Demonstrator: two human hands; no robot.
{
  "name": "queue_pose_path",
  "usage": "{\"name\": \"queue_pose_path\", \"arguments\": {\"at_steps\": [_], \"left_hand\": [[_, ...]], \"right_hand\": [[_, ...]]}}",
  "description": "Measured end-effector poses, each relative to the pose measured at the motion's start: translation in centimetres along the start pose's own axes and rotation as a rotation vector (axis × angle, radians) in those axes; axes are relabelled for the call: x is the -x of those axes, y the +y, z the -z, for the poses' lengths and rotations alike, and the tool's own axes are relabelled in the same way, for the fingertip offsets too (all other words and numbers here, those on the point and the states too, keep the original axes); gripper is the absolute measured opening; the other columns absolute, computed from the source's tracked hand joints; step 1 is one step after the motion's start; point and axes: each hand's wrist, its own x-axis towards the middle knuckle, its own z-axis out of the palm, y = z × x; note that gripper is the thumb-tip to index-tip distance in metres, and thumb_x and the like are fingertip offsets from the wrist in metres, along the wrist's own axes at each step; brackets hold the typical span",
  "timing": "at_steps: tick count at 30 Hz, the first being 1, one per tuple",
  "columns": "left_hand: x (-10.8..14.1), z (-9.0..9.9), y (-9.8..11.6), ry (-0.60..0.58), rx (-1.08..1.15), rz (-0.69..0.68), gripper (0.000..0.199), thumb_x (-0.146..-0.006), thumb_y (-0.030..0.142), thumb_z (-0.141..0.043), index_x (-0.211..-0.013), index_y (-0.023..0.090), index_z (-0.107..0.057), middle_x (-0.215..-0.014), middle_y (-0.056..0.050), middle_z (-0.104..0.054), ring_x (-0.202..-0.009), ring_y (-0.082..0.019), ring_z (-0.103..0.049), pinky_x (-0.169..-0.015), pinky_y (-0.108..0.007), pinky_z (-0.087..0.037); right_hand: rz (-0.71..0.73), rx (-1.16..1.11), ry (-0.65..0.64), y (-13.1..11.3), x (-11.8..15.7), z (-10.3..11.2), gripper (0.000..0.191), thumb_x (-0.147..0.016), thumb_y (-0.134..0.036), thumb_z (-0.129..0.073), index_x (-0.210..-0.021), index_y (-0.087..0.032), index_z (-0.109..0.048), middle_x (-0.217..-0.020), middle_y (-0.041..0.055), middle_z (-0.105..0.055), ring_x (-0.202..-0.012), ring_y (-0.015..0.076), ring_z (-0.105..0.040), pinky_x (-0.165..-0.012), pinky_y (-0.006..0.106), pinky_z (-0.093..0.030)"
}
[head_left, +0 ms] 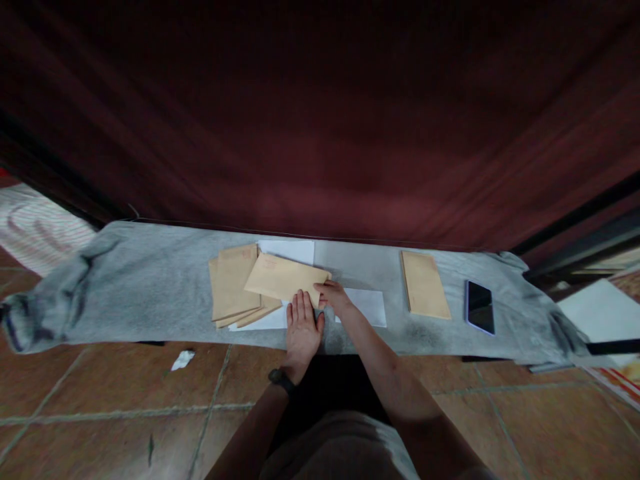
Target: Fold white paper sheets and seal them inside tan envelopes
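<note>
A tan envelope point(280, 275) lies tilted in the middle of the grey cloth, partly over other tan envelopes point(234, 283) fanned out at its left. My left hand point(303, 327) rests flat, fingers stretched out, with its fingertips on the envelope's lower edge. The right end of the same envelope is pinched by my right hand point(333, 295). White paper point(295, 251) shows behind the envelope, and more white paper lies below it. A folded or single white sheet point(367, 307) is partly under my right forearm.
Farther right on the grey cloth point(150, 287) are a stack of tan envelopes point(425, 285) and a phone point(480, 307). A dark red curtain point(320, 167) hangs behind. Crumpled white tissue point(183, 360) lies on the tiled floor.
</note>
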Motion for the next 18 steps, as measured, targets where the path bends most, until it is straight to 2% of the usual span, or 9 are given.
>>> {"name": "queue_pose_path", "arguments": {"at_steps": [4,8,10,13,18], "left_hand": [[0.4,1.0,0.0,0.036,0.006,-0.024,0.075,-0.1,0.03,-0.043,-0.162,0.011,-0.004,-0.166,-0.02,-0.021,-0.155,-0.031,-0.018,-0.123,-0.055,-0.023],[0.9,2.5,0.6,0.037,-0.027,-0.064,0.079,-0.099,0.028,-0.048,-0.162,0.017,-0.002,-0.168,-0.018,-0.01,-0.156,-0.033,-0.011,-0.123,-0.058,-0.02],[0.8,3.4,1.2,0.01,-0.048,-0.118,0.085,-0.096,0.03,-0.055,-0.163,0.02,-0.004,-0.169,-0.019,-0.004,-0.156,-0.035,-0.009,-0.123,-0.06,-0.019],[0.1,4.8,2.1,-0.057,-0.055,-0.241,0.097,-0.087,0.038,-0.07,-0.162,0.026,-0.01,-0.169,-0.019,0.001,-0.155,-0.039,-0.009,-0.121,-0.065,-0.015],[-1.1,6.1,2.6,-0.192,-0.024,-0.378,0.107,-0.076,0.045,-0.079,-0.161,0.028,-0.016,-0.169,-0.019,-0.007,-0.155,-0.039,-0.013,-0.121,-0.066,-0.011]], "right_hand": [[0.022,-0.01,0.036,-0.8,0.7,0.9,0.025,-0.063,-0.031,-0.074,-0.083,-0.018,-0.068,-0.074,0.0002,-0.073,-0.074,0.0206,-0.068,-0.063,0.029,-0.052],[0.078,-0.024,0.049,-1.9,2.9,3.9,0.036,-0.058,-0.039,-0.076,-0.09,-0.022,-0.072,-0.09,0.0013,-0.077,-0.087,0.0239,-0.07,-0.07,0.031,-0.054],[0.087,-0.022,0.05,-2.1,4.7,5.7,0.042,-0.057,-0.043,-0.078,-0.093,-0.022,-0.073,-0.091,0.0027,-0.077,-0.086,0.025,-0.07,-0.073,0.033,-0.054],[0.072,0.004,0.012,-1.9,7.4,8.1,0.04,-0.06,-0.048,-0.078,-0.09,-0.021,-0.074,-0.091,0.0049,-0.077,-0.087,0.0266,-0.07,-0.076,0.036,-0.053],[0.039,0.074,-0.061,-0.8,10.5,10.5,0.033,-0.063,-0.048,-0.078,-0.086,-0.024,-0.074,-0.088,0.0033,-0.076,-0.086,0.0249,-0.068,-0.077,0.034,-0.051]]}}
